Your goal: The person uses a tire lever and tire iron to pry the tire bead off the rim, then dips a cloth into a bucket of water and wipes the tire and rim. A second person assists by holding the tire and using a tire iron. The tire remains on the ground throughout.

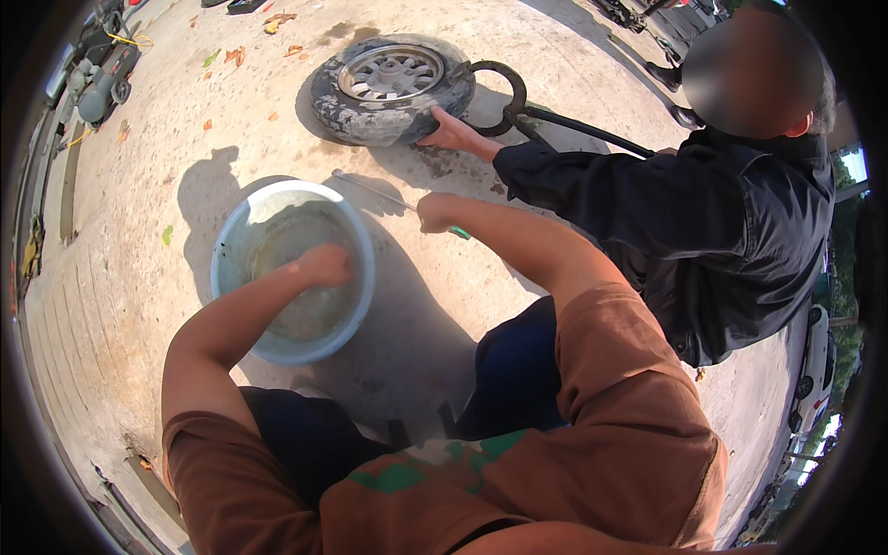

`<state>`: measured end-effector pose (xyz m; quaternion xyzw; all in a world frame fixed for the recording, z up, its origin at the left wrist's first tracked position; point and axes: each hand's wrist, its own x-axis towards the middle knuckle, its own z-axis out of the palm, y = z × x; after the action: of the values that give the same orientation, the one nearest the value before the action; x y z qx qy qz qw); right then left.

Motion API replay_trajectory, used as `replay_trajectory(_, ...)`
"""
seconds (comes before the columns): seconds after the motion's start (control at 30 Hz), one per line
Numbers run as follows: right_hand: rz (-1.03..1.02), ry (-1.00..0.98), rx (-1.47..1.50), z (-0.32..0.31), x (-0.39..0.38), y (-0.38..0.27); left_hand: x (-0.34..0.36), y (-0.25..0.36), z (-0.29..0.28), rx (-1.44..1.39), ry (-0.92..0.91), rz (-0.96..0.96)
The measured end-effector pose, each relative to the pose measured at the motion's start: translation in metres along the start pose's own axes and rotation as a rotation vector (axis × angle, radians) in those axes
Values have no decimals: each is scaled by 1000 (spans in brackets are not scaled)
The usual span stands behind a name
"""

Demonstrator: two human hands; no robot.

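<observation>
In front of me on the ground stands a pale, wide, round plastic basin (363, 277) with cloudy water in it. My left hand (326, 265) reaches over its near left side, low inside the basin, with the fingers curled. Whatever those fingers hold, if anything, is hidden. Just beyond the basin's right rim, my right hand (433, 213) is closed round a long screwdriver (377, 191). Its thin metal shaft points left toward the basin, and a green handle end sticks out behind the fist.
Farther off, a muddy tyre (370, 125) on a spoked rim lies flat. A co-worker (666, 199) in dark clothing touches it, beside a black curved-jaw tool (514, 97) with a long bar. Machinery resembling an air compressor (97, 97) stands far left; a white car (814, 370) is far right.
</observation>
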<state>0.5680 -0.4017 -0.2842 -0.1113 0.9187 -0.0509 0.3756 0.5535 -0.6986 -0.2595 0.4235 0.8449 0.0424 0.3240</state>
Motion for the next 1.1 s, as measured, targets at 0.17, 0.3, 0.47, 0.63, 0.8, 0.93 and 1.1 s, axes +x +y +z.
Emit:
replay_trajectory(0.17,0,21,2,-2,-4,-3,-3,-1,0,7,-25,-9)
replay_trajectory(0.3,-16,15,-7,-4,-5,-3,-5,2,-4,12,-36,-11)
replay_trajectory(0.47,-49,26,-32,-5,-1,-2,-8,6,-8,20,-38,-28)
replay_trajectory(0.63,-65,25,-36,-8,3,-3,-11,7,-7,21,-81,-59)
replay_trajectory(0.8,-77,34,-54,-11,0,-2,-6,6,-3,39,-135,-72)
replay_trajectory(0.93,-71,45,-51,-11,-1,-1,-3,6,-1,49,-162,-59)
replay_trajectory(1.1,-101,29,-84,-7,3,0,-5,6,0,49,-180,-62)
